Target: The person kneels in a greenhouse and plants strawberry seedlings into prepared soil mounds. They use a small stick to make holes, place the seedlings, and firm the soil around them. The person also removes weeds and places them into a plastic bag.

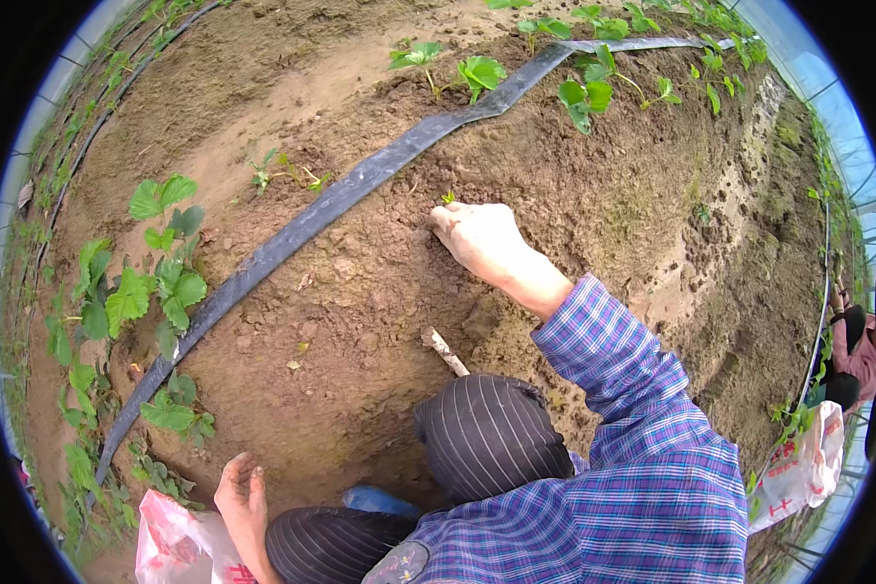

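Observation:
My right hand (478,237) reaches down to the brown soil bed (365,306), its fingers bunched together. A tiny green seedling (448,197) pokes up right beside those fingers. The fingertips are hidden by the hand, so whether they pinch its stem cannot be seen. Low in the view, my left hand (242,488) hovers by my left knee, thumb and fingers a little apart with nothing visible between them. A white plastic bag (182,540) with red print lies just beside it. In front of my right knee, a short pale stick (447,352) rests on the soil.
A flat black drip tape (321,219) crosses the bed diagonally. Leafy strawberry plants (128,299) grow at the left, with more strawberry plants (584,95) at the top. Another printed bag (799,467) lies at the right, near a crouching person (854,358). A blue shoe (379,501) shows below me.

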`<state>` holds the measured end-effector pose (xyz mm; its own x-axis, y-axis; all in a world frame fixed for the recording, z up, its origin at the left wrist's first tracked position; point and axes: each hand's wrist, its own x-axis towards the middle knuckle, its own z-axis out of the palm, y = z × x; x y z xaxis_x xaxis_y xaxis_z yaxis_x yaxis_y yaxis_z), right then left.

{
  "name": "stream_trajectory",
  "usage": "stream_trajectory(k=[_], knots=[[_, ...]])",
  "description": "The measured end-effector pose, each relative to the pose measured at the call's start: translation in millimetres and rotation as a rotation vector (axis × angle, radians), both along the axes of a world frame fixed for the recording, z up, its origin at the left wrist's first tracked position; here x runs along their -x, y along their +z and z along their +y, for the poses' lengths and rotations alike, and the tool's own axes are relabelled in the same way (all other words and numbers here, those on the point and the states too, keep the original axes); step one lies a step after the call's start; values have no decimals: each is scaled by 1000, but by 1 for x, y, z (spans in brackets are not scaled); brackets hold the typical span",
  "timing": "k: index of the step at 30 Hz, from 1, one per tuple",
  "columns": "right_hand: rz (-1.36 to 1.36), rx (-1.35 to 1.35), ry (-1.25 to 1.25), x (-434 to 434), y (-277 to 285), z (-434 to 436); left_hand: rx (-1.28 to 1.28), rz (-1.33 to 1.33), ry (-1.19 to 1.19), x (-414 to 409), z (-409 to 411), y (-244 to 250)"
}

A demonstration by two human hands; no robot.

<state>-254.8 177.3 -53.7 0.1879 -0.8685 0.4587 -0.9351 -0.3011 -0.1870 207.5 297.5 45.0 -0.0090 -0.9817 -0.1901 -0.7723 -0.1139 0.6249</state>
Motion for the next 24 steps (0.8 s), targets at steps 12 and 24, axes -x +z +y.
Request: stream_trajectory(k=[12,24], knots=[[256,-296,-55,1,32,-15,-48,29,-16,4,0,0],[440,-461,-67,-6,40,-32,-60,158,29,4,3,-3]])
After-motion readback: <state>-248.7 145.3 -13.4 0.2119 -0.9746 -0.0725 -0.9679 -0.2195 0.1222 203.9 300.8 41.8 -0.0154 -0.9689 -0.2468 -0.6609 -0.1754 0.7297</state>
